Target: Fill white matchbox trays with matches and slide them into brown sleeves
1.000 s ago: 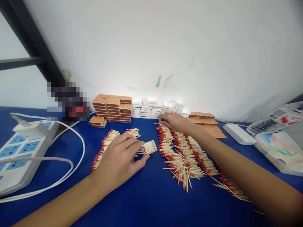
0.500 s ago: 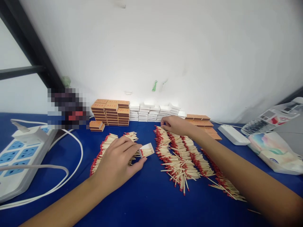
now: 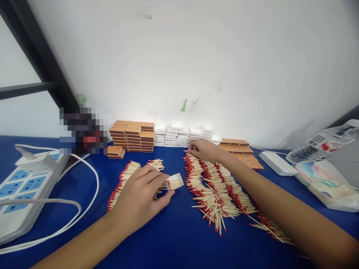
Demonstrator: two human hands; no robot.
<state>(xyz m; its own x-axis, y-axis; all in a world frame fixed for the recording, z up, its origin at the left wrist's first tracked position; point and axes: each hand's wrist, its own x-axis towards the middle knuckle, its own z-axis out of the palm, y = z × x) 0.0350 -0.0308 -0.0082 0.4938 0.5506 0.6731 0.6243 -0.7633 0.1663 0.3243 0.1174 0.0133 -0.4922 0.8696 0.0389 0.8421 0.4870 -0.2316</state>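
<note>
My left hand (image 3: 143, 186) is closed on a small white matchbox tray (image 3: 181, 179), thumb and fingers at its left end. Several red-tipped matches (image 3: 175, 184) lie in that tray. My right hand (image 3: 200, 148) is at the far end of the right-hand rows of matches (image 3: 196, 175), its fingertips pinched together. A match (image 3: 186, 151) pokes out to the left of those fingertips. Another spread of matches (image 3: 119, 192) lies left of and partly under my left hand. More matches (image 3: 270, 226) lie by my right forearm, which hides some of them.
Along the wall stand stacked orange matchboxes (image 3: 133, 136), white trays (image 3: 175, 137) and flatter orange boxes (image 3: 237, 147). At left are a power strip (image 3: 28, 183) and looping white cables (image 3: 97, 179). A white adapter (image 3: 277, 163), tissue pack (image 3: 328, 183) and clear bottle (image 3: 316, 142) lie at right.
The view has shifted slightly. My right fingertips have moved a little left at the rows' far end, and a match tip now shows beside them. My left hand still holds the tray.
</note>
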